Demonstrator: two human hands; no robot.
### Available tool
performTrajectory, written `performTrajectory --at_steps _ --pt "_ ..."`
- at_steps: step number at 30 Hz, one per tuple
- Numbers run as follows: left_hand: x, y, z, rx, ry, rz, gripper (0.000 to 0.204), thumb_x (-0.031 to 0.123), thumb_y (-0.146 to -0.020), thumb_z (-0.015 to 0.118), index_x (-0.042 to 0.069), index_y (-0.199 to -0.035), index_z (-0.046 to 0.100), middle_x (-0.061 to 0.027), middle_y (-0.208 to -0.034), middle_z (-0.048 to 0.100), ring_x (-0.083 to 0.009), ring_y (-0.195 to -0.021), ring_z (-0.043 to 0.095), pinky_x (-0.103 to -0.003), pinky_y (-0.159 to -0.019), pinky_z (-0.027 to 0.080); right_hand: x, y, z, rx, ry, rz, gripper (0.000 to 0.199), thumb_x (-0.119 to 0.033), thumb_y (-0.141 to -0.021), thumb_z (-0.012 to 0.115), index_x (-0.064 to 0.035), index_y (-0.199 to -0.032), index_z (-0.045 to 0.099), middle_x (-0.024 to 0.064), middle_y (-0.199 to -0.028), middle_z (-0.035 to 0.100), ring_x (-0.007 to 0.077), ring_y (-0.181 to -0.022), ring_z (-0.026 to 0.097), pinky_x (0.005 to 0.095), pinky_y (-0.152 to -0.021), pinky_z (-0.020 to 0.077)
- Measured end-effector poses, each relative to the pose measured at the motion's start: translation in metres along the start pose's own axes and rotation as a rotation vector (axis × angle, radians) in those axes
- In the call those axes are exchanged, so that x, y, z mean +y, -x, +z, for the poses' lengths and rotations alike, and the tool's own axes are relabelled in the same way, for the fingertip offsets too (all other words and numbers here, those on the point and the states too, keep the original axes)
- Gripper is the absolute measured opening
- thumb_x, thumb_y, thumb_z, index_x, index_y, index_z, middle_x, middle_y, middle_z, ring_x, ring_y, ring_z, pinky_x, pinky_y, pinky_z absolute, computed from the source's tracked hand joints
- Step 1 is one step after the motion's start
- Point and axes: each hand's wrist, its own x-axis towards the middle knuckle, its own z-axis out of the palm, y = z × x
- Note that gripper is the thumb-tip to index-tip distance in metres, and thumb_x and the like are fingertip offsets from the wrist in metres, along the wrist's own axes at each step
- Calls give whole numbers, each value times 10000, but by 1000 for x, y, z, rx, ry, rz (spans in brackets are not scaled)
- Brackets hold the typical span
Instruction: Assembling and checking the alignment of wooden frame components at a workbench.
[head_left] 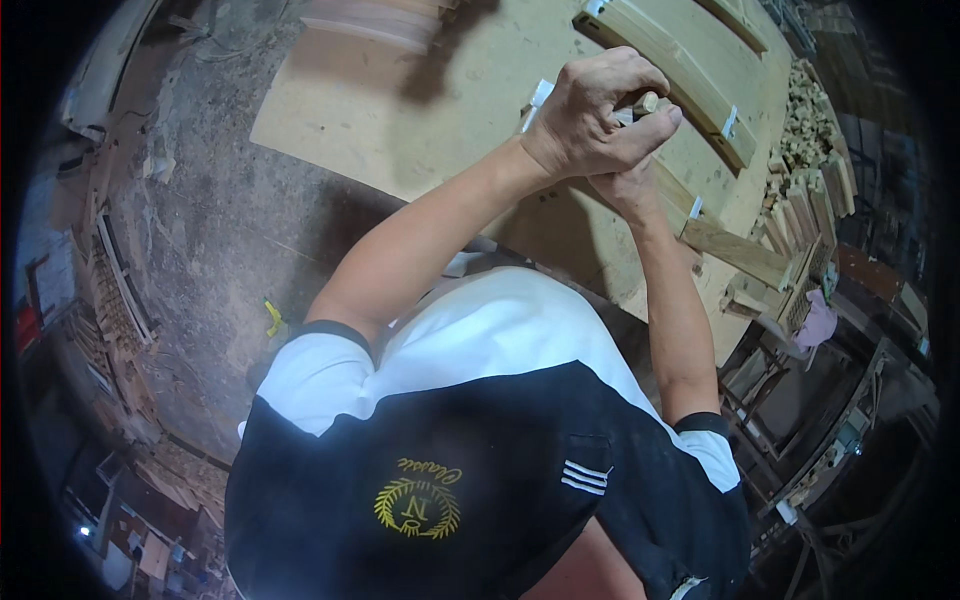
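Observation:
My left hand (603, 112) is closed over the worktable, fingers curled and thumb stretched along the near side. Between thumb and forefinger shows the pale end of a small wooden piece (648, 103), with a bit of white beside it. Right below it, my right hand (630, 188) meets the left one; its fingers are hidden behind the left hand. Just past my knuckles lies a long wooden bar (672, 75) with white pieces at its ends. Another white piece (541, 93) stands beside my left wrist.
The pale board tabletop (350, 120) spreads under my hands. Stacked boards (375, 22) lie at its far left, another wooden bar (735, 22) at the far right. Nearer right lies a wooden bar (735, 250). Wood offcuts (800, 125) are heaped along the right edge, near a pink cloth (816, 320).

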Motion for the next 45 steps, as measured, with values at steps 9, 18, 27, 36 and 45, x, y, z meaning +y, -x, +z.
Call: performTrajectory --at_steps 9,18,27,36,45 --pt "-18 -23 7 -18 -99 -83 259 254 -797 693 6 -867 657 -101 -814 650 -226 -719 614 -346 -651 490 29 11 6 -112 -307 483 751 -199 -726 831 -68 -1367 461 183 -1363 484 365 -1227 497 475 -993 424" --pt "-6 -54 10 -6 43 -390 226 185 -848 677 -15 -751 640 -75 -662 608 -128 -637 545 -300 -584 444 55 41 22 -429 830 247 1173 -777 -695 660 -102 -1560 244 237 -1609 192 380 -1507 163 693 -1153 110" --pt "23 -118 -19 402 351 -277 124 167 -900 595 62 -883 658 -58 -750 635 -171 -686 589 -340 -670 487 47 30 6 -473 572 421 1286 -673 -621 802 -29 -1560 204 263 -1606 175 377 -1519 109 670 -1173 63" --pt "-5 12 -24 743 1028 -771 280 282 -933 569 54 -1077 643 -51 -1036 652 -175 -993 624 -329 -898 479 -38 -16 -21 703 -850 229 404 -156 -918 695 -71 -1291 564 69 -1159 664 223 -1058 664 444 -964 554" --pt "-60 48 -40 254 111 -455 427 327 -1001 452 -5 -970 719 -141 -926 724 -206 -879 668 -332 -822 490 -1 -15 -45 166 -223 199 476 -94 -817 824 6 -1191 547 106 -1046 705 165 -914 687 300 -811 564"
